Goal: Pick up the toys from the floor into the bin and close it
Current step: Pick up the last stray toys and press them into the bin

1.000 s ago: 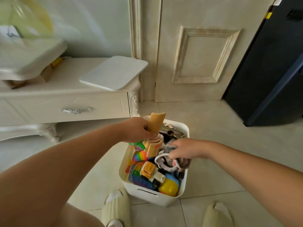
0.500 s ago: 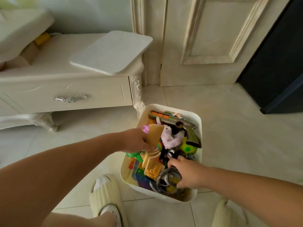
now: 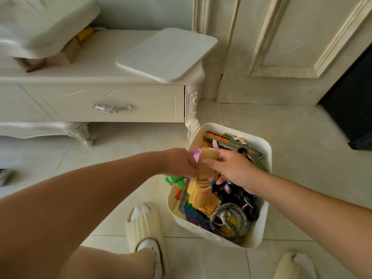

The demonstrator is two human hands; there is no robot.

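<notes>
Most of the view is pale tiled floor, with a cream cabinet at the upper left whose worktop carries the bin's flat white lid, lying well apart from the bin. An open white bin stands on the floor just beside the cabinet's carved leg, heaped with toys. Both arms reach over it. At its left rim, the left grip has its fingers curled round a tan block toy, which is held upright above the heap. From the other side, the right grip has bent fingers touching the block's upper end; I cannot tell whether they close on it. A grey toy snake coils at the near end, and a toy gun lies along the far wall.
</notes>
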